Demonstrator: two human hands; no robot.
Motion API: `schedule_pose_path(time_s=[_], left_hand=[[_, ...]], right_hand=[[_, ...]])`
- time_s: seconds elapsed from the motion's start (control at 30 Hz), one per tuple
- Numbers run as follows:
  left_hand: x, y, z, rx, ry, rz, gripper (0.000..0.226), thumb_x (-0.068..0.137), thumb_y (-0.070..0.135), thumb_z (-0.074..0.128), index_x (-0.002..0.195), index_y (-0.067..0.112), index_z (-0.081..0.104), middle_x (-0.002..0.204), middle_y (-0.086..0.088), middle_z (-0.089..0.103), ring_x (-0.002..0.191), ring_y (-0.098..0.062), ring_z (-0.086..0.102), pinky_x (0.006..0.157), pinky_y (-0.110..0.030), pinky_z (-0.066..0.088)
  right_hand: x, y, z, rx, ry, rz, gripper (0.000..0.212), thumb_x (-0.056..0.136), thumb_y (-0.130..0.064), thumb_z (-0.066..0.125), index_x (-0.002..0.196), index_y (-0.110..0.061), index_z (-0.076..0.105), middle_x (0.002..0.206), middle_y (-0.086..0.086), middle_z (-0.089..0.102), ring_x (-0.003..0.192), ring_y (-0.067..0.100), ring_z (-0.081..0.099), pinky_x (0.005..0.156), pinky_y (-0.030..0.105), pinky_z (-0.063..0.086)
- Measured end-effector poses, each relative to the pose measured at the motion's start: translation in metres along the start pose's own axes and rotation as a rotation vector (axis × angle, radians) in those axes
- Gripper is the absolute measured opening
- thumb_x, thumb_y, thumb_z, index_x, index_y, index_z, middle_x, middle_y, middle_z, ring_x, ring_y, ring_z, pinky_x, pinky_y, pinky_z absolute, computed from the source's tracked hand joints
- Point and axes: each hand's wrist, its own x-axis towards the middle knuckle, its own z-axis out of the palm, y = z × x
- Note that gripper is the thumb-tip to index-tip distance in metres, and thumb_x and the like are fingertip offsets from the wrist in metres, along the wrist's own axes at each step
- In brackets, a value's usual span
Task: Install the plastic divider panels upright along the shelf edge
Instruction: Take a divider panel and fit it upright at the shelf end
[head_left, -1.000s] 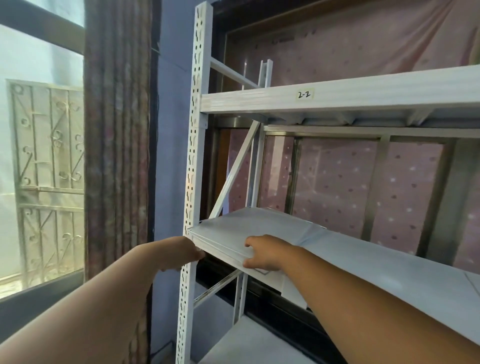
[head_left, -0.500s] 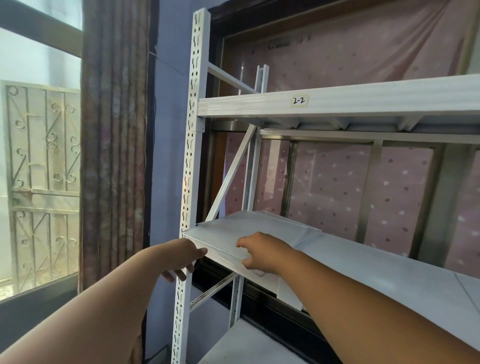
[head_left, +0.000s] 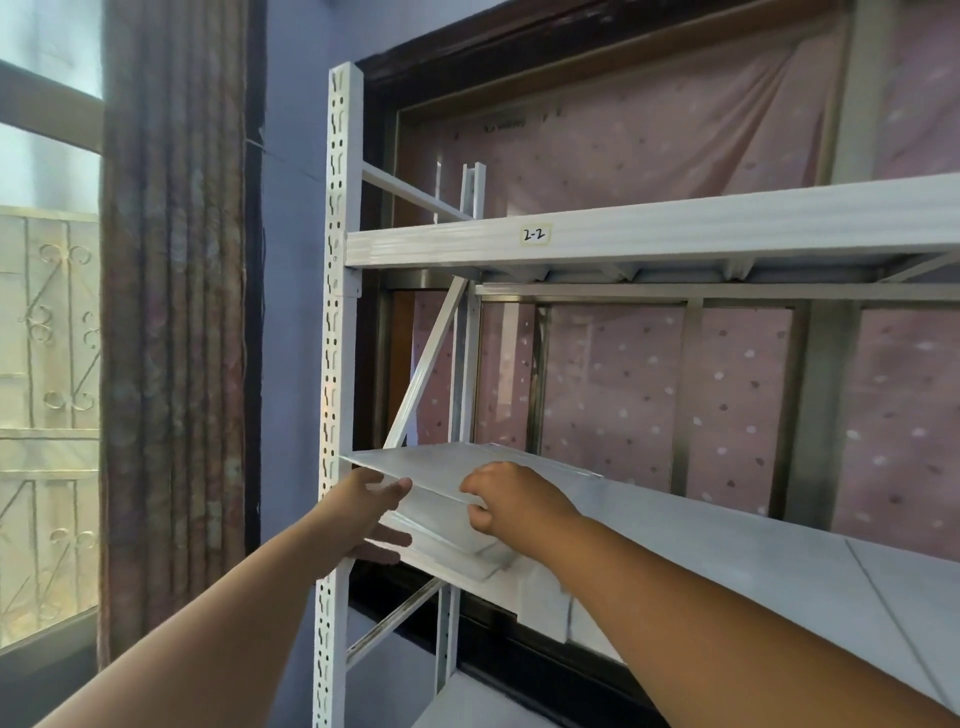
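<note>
A thin white plastic divider panel (head_left: 436, 465) lies at the left end of the middle shelf (head_left: 727, 540), its near edge lifted off the stack beneath. My left hand (head_left: 371, 512) grips that panel's near left corner, thumb on top and fingers under it. Further right, my right hand (head_left: 511, 499) holds the same near edge with fingers curled over it. More flat white panels (head_left: 452, 545) lie beneath on the shelf.
A white perforated upright post (head_left: 335, 364) stands just left of my hands. The upper shelf beam (head_left: 649, 236) carries a label "2-2". A diagonal brace (head_left: 426, 369) runs behind the panel. A curtain (head_left: 171, 312) and window hang to the left.
The top panel's near edge has risen off the stack. My left hand moved from the post onto the panel's corner, and my right hand lifted with the edge.
</note>
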Motion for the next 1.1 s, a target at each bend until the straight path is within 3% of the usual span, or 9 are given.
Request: schedule_pose_path(time_s=[0.17,0.33,0.43,0.5,0.6,0.77,0.87,1.0,1.1], left_hand=[[0.002,0.009,0.023,-0.313,-0.023,0.128,0.061,0.09,0.02,0.083,0.136,0.035,0.045,0.132,-0.015,0.065,0.089,-0.035,0.083,0.075,-0.06,0.067],[0.008,0.022,0.049,-0.49,-0.162,0.186,0.094,0.087,0.012,0.086,0.151,0.058,0.035,0.139,-0.018,0.064,0.106,-0.045,0.078,0.081,-0.063,0.065],[0.008,0.03,0.064,-0.535,-0.268,0.236,0.08,0.087,0.009,0.085,0.13,0.069,0.054,0.144,-0.015,0.062,0.112,-0.05,0.074,0.085,-0.066,0.062],[0.008,0.035,0.076,-0.568,-0.339,0.285,0.069,0.089,0.005,0.082,0.114,0.068,0.066,0.142,-0.016,0.064,0.113,-0.05,0.073,0.085,-0.065,0.062],[0.009,0.038,0.096,-0.603,-0.362,0.342,0.076,0.092,0.0,0.075,0.129,0.065,0.06,0.142,-0.015,0.065,0.113,-0.049,0.073,0.084,-0.065,0.062],[0.013,0.045,0.125,-0.631,-0.315,0.379,0.085,0.095,-0.014,0.059,0.142,0.057,0.052,0.13,-0.022,0.071,0.106,-0.05,0.075,0.077,-0.062,0.063],[0.009,0.054,0.136,-0.583,-0.332,0.416,0.084,0.097,-0.01,0.063,0.145,0.057,0.049,0.13,-0.019,0.071,0.107,-0.051,0.074,0.076,-0.062,0.064],[0.0,0.073,0.149,-0.519,-0.336,0.403,0.091,0.095,-0.007,0.069,0.146,0.063,0.044,0.126,-0.017,0.072,0.105,-0.044,0.077,0.078,-0.065,0.064],[-0.009,0.092,0.166,-0.414,-0.345,0.407,0.098,0.093,-0.008,0.072,0.154,0.059,0.035,0.126,-0.017,0.073,0.102,-0.041,0.078,0.078,-0.066,0.065]], right_hand=[[-0.007,0.008,-0.016,0.114,0.066,0.01,0.038,0.095,-0.022,0.064,0.132,-0.016,0.066,0.128,0.006,0.066,0.107,0.026,0.064,0.091,0.03,0.052],[-0.021,0.02,-0.033,0.199,0.155,0.049,0.056,0.095,-0.02,0.069,0.148,-0.023,0.051,0.15,0.002,0.049,0.125,0.028,0.056,0.096,0.026,0.042],[-0.031,0.025,-0.037,0.249,0.173,0.081,0.06,0.095,-0.019,0.07,0.15,-0.023,0.049,0.156,0.004,0.045,0.132,0.027,0.052,0.099,0.025,0.039],[-0.038,0.028,-0.04,0.257,0.182,0.099,0.062,0.094,-0.019,0.07,0.152,-0.023,0.047,0.157,0.003,0.043,0.135,0.026,0.049,0.104,0.029,0.041],[-0.046,0.037,-0.043,0.295,0.176,0.134,0.071,0.091,-0.02,0.071,0.155,-0.023,0.041,0.157,0.001,0.043,0.136,0.023,0.046,0.104,0.029,0.04],[-0.057,0.056,-0.044,0.437,0.064,0.242,0.087,0.087,-0.024,0.073,0.159,-0.037,0.026,0.154,-0.003,0.042,0.12,0.026,0.057,0.081,0.038,0.06],[-0.063,0.071,-0.047,0.504,-0.021,0.321,0.095,0.086,-0.029,0.076,0.158,-0.051,0.019,0.153,-0.009,0.042,0.106,0.029,0.066,0.074,0.039,0.06],[-0.071,0.091,-0.053,0.639,-0.077,0.292,0.093,0.086,-0.026,0.081,0.155,-0.055,0.024,0.161,-0.013,0.038,0.133,0.024,0.049,0.109,0.04,0.046],[-0.083,0.102,-0.062,0.752,-0.08,0.297,0.094,0.086,-0.025,0.083,0.154,-0.056,0.026,0.163,-0.012,0.034,0.147,0.019,0.035,0.114,0.042,0.041]])
